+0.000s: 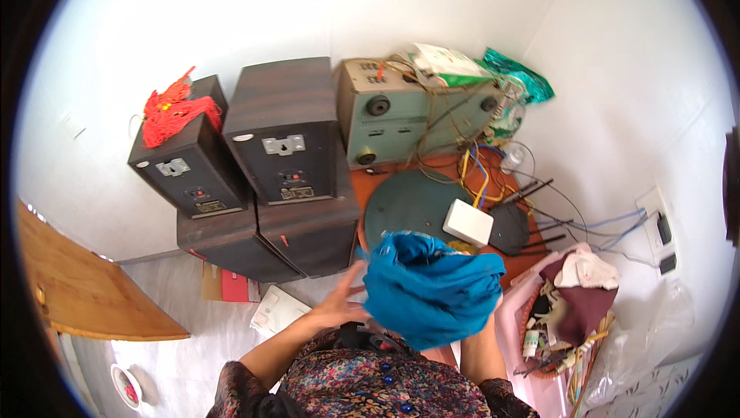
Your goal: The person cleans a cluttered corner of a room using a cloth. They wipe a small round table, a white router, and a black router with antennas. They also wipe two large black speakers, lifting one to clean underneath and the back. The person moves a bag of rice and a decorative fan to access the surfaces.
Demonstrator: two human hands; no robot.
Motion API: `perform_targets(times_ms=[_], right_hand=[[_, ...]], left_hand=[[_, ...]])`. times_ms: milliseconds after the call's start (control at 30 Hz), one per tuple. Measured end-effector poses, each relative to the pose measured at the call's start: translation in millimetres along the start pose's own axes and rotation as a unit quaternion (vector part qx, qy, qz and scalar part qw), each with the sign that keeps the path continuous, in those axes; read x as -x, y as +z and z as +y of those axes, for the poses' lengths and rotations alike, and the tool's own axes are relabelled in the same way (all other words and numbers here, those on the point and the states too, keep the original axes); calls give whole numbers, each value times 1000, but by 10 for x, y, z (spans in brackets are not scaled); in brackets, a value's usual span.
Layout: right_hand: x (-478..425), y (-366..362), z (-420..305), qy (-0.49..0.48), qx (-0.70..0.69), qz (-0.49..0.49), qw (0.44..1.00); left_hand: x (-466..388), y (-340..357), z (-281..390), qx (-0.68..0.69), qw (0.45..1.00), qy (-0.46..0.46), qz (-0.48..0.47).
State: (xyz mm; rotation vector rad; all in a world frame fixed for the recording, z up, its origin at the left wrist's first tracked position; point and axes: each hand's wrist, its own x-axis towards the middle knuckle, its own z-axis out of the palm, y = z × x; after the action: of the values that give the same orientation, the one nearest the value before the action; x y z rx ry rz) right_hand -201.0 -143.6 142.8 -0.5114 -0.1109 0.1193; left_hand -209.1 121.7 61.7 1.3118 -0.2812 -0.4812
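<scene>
A bundled piece of blue fabric (pixel 430 296) is up in front of my chest, with a gathered opening at its top. My right hand (pixel 491 321) holds it from the right side, and most of the fingers are hidden by the cloth. At the left of the bundle my left hand (pixel 342 305) has its fingers spread. Whether its fingertips touch the fabric cannot be told. Behind the bundle is an orange-brown tabletop (pixel 365 184) bearing a dark green round disc (pixel 399 204), a white box-shaped device (pixel 469 221) and a black router (pixel 509 230) with several antennas.
Dark wooden speakers (pixel 283 100) are stacked at the left, topped by red tasselled cord (pixel 179 117). A grey-green metal instrument (pixel 416 117) stands against the wall. To the right is a pink bin (pixel 511 325) of odds and ends. Loose cables run to a wall socket (pixel 659 227).
</scene>
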Motion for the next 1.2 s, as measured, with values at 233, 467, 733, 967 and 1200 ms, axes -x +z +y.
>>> perform_targets(times_ms=[233, 467, 733, 967, 1200], right_hand=[[-222, 783, 299, -33, 452, -128, 882], [-559, 57, 473, 45, 113, 10, 993], [-2211, 1663, -140, -232, 553, 27, 799], [-2257, 2643, 815, -317, 862, -224, 326], [-2605, 2789, 1301, -336, 858, -275, 275]], left_hand=[[-352, 312, 647, 269, 962, 38, -20], [95, -189, 1416, -253, 947, 196, -20], [547, -1395, 2065, -437, 741, 323, 394], [-180, -1475, 1988, -500, 687, 355, 391], [-220, -1447, 2079, -514, 661, 324, 440]])
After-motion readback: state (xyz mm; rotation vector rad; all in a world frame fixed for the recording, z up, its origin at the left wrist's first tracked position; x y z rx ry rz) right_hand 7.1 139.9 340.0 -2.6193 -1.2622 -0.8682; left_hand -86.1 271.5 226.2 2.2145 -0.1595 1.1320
